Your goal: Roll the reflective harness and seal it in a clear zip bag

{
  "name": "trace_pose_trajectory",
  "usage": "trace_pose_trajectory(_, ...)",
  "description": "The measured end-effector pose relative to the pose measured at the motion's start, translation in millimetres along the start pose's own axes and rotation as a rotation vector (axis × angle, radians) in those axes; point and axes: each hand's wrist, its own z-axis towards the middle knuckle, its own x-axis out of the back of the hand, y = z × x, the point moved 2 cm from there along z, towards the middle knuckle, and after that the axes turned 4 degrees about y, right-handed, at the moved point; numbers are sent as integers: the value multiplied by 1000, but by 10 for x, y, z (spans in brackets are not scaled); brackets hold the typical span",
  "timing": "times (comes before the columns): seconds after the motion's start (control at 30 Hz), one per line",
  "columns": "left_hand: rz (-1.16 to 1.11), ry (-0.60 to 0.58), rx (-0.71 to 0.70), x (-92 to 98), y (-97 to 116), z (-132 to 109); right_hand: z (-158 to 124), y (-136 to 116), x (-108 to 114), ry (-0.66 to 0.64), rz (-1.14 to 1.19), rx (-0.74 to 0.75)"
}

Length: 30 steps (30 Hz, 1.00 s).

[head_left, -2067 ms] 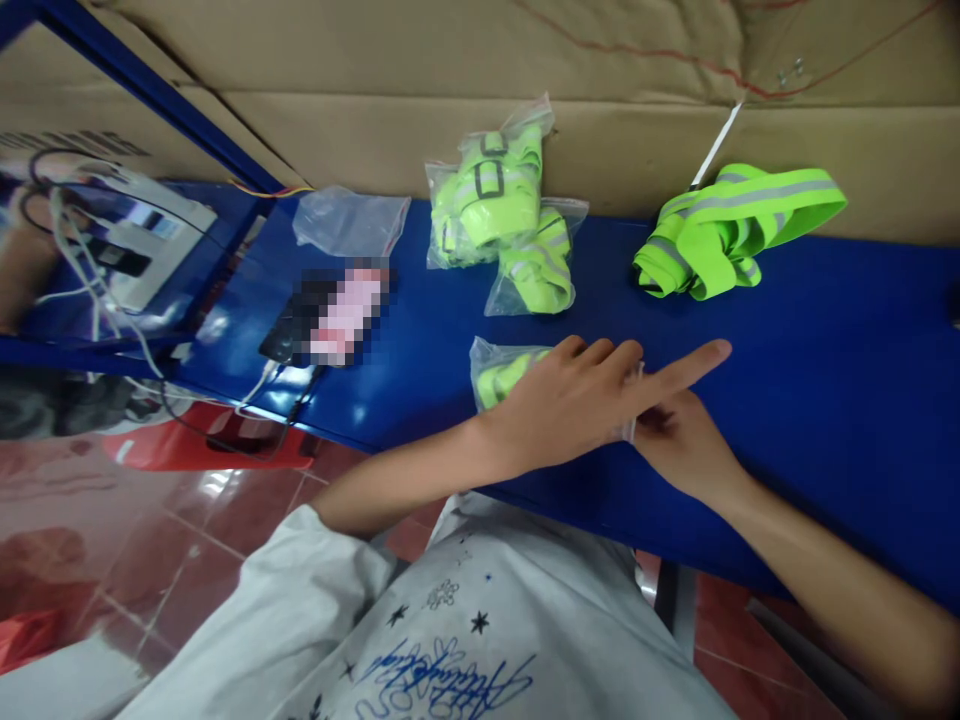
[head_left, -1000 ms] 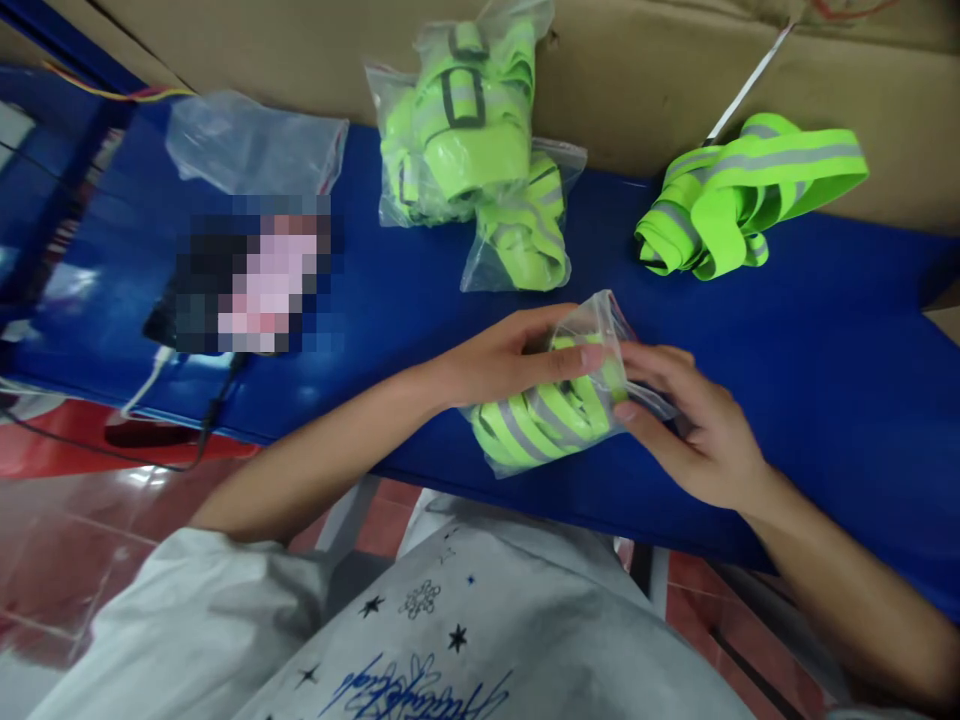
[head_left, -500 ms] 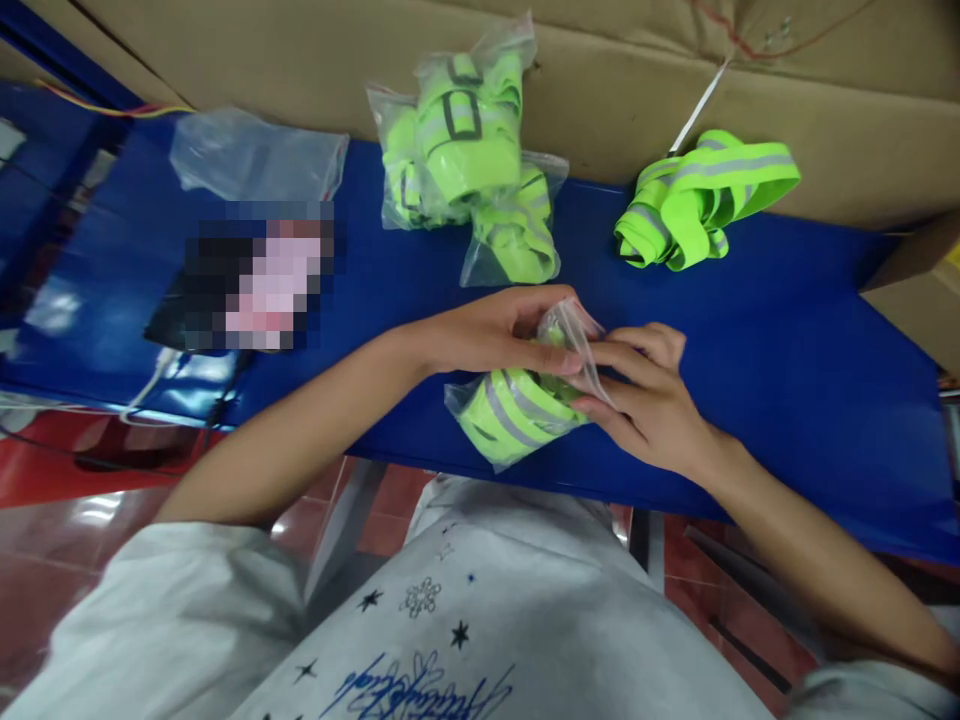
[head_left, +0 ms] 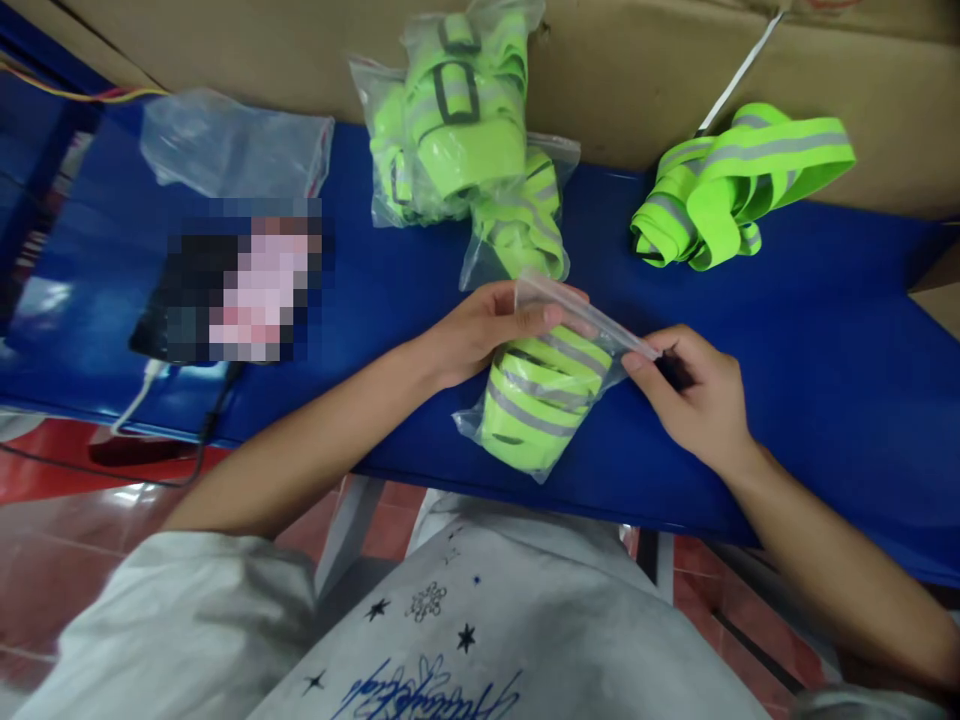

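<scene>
- Fingertips of my left hand pinch the mouth of the clear bag at one end; my right hand pinches the other end.
- Inside I see a folded neon reflective band, over the blue table near its front edge.
- Beyond lie more filled bags, an empty bag and a loose band.

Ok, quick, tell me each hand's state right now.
Left hand: closed, pinching the top edge of the bag that holds a folded neon strap.
Right hand: closed, pinching the same edge at its other end.
</scene>
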Motion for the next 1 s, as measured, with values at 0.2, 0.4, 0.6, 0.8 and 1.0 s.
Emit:
trace_pose_trajectory(0.2,32,148,7,-14,-53,-7,79,106,-31,73,244,-178)
trace_pose_trajectory(0.4,43,257,-58,-79,18,-32,103,146,-2,164,242,-210)
trace_pose_trajectory(0.6,44,259,-111,-103,-28,-16,76,161,-31,160,247,-236)
trace_pose_trajectory(0.8,33,329,-50,-161,-81,-64,52,173,-69,138,238,-273)
trace_pose_trajectory(1.0,80,230,-76,-249,-54,-97,33,116,-69,136,209,-253)
